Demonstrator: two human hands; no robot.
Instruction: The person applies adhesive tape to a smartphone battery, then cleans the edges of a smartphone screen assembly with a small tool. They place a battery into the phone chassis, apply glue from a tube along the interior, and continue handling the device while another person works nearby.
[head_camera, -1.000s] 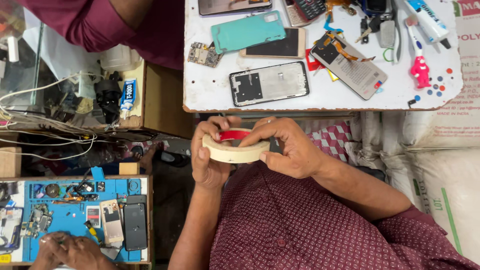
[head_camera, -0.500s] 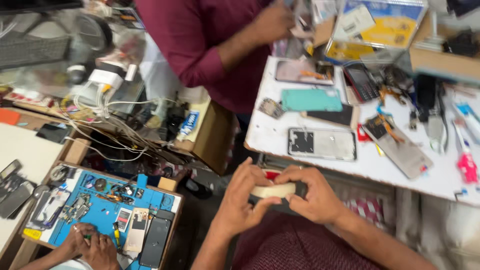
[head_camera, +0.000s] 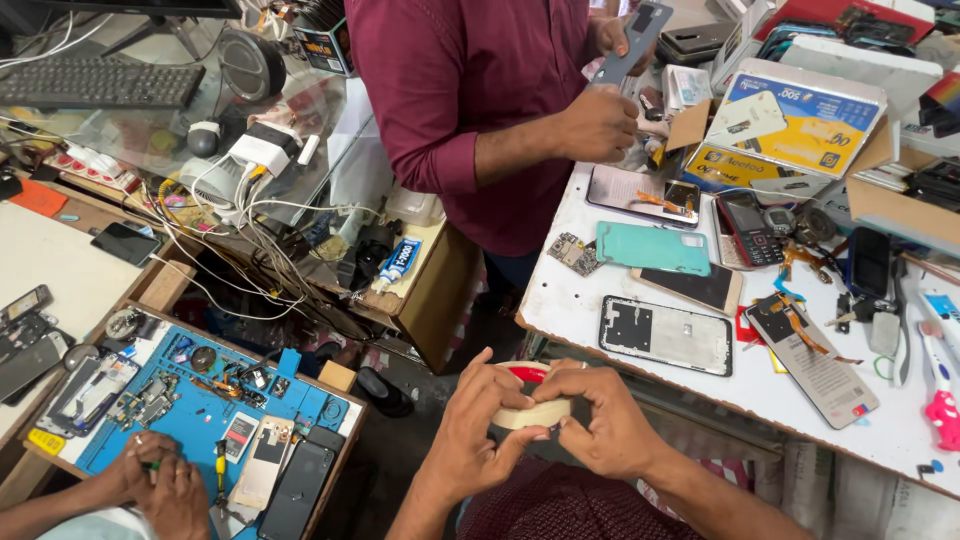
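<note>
Tape roll (head_camera: 533, 408), cream-coloured with a red inner core, held between both my hands just below the near edge of the white surface (head_camera: 900, 440). My left hand (head_camera: 472, 435) wraps the roll from the left, its fingers curled over the top; my right hand (head_camera: 600, 425) closes on it from the right, thumb and fingertips pinched at the outer wrap. Both hands are thus narrow and holding the roll. No strip is seen pulled free, so I judge that the end of the tape is only being sought; drawing a length off and applying it remain to be done.

Ahead and to the right of my hands, on the surface: a bare phone frame (head_camera: 666, 335), a teal back cover (head_camera: 652, 248), a small circuit board (head_camera: 573, 254) and a keypad phone (head_camera: 740, 226).

Containers: beyond these, an open cardboard box (head_camera: 770, 140) holds flat printed packs in yellow and blue. To the left of my hands, a blue work tray (head_camera: 200, 410) holds small parts, a phone frame and dark panels; another person's hands (head_camera: 160, 490) rest at its near edge.

Beyond my hands, a person in a maroon shirt (head_camera: 450, 90) stands holding a phone (head_camera: 632, 45).
</note>
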